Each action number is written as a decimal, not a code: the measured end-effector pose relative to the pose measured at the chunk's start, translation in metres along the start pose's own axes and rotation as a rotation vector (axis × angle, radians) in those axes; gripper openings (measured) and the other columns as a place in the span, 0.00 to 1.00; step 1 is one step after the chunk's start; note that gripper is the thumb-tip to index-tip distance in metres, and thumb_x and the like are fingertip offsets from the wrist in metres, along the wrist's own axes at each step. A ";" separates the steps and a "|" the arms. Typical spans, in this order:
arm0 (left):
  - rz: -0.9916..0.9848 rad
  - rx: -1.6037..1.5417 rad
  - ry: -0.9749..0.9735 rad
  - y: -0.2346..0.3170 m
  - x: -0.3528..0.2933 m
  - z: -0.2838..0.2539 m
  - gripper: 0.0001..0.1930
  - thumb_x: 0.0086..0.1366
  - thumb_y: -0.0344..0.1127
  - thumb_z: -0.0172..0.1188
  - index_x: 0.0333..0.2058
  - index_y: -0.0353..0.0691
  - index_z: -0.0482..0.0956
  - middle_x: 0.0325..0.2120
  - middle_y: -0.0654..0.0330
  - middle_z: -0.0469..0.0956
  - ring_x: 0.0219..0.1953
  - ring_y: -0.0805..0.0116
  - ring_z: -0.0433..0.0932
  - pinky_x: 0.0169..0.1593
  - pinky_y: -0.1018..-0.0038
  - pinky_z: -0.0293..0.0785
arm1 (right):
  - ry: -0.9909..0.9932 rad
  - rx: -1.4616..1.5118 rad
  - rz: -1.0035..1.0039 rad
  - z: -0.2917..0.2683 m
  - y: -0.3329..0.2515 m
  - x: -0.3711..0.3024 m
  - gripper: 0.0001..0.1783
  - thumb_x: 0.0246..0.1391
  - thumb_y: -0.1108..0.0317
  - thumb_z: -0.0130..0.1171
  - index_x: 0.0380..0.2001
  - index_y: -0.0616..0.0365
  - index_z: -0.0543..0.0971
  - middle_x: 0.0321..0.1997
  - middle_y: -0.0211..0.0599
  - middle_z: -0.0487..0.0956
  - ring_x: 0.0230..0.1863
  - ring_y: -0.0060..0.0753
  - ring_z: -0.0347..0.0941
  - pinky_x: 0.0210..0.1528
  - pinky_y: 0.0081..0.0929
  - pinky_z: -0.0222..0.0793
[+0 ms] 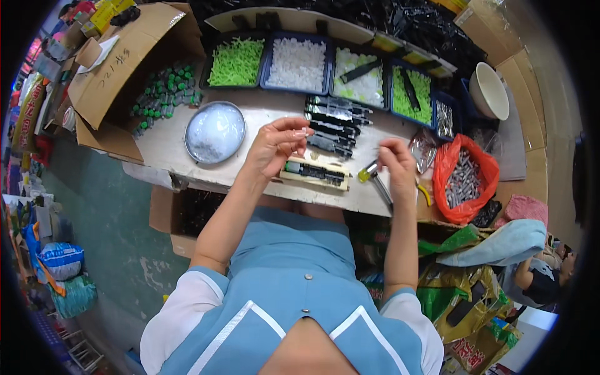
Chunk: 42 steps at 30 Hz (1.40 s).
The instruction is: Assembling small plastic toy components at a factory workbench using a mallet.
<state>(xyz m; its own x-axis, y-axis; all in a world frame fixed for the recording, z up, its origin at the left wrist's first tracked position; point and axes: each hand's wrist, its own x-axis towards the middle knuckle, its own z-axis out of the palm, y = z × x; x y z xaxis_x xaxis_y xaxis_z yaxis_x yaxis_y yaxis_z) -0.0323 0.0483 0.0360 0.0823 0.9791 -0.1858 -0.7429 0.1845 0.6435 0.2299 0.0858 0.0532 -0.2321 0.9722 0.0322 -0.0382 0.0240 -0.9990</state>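
Note:
My left hand (pixel 278 147) is raised over the worktable, thumb and fingertips pinched on a tiny whitish piece (pixel 307 132). Below it lies a cream-coloured holder (pixel 289 174) with a black assembly (pixel 315 173) in its slot. Farther back is a stack of black and clear strip-like parts (pixel 337 119). My right hand (pixel 397 161) hovers at the right with curled fingers; what they hold, if anything, does not show. Beside it on the table lies a tool with a yellow end (pixel 367 172) and a dark shaft. A round metal dish (pixel 240 140) with pale contents stands to the left.
Trays of green strips (pixel 236 61), white pieces (pixel 296 64) and mixed parts line the back. Green-ended cylinders (pixel 164 94) lie beside a cardboard box (pixel 125 62) on the left. A red bag (pixel 442 178) of small metallic cylinders and a cream bowl (pixel 489 91) are at the right.

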 end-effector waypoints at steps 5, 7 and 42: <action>-0.070 -0.123 0.065 -0.028 -0.034 0.010 0.07 0.57 0.24 0.56 0.35 0.34 0.74 0.31 0.54 0.77 0.29 0.67 0.77 0.33 0.73 0.78 | -0.256 0.148 0.013 0.066 0.002 -0.022 0.04 0.55 0.74 0.52 0.34 0.60 0.73 0.27 0.22 0.68 0.24 0.11 0.62 0.26 0.10 0.58; -0.101 -0.255 0.077 -0.036 -0.041 0.008 0.07 0.57 0.25 0.56 0.36 0.35 0.73 0.30 0.56 0.77 0.30 0.67 0.77 0.32 0.72 0.77 | -0.281 0.192 -0.018 0.076 0.006 -0.027 0.04 0.55 0.75 0.52 0.35 0.62 0.72 0.33 0.24 0.68 0.26 0.11 0.62 0.26 0.10 0.57; 0.084 0.023 0.040 -0.054 -0.070 0.010 0.13 0.60 0.25 0.54 0.45 0.33 0.72 0.29 0.58 0.75 0.28 0.73 0.77 0.30 0.73 0.78 | -0.216 -0.081 -0.364 0.093 0.025 -0.028 0.06 0.54 0.78 0.50 0.36 0.61 0.72 0.39 0.34 0.71 0.32 0.19 0.68 0.35 0.15 0.67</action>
<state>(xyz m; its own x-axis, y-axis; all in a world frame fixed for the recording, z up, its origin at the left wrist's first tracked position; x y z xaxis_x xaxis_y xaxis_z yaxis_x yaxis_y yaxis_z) 0.0086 -0.0293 0.0216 -0.0067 0.9872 -0.1595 -0.7305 0.1041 0.6749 0.1449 0.0375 0.0300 -0.4162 0.8259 0.3804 -0.0807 0.3832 -0.9201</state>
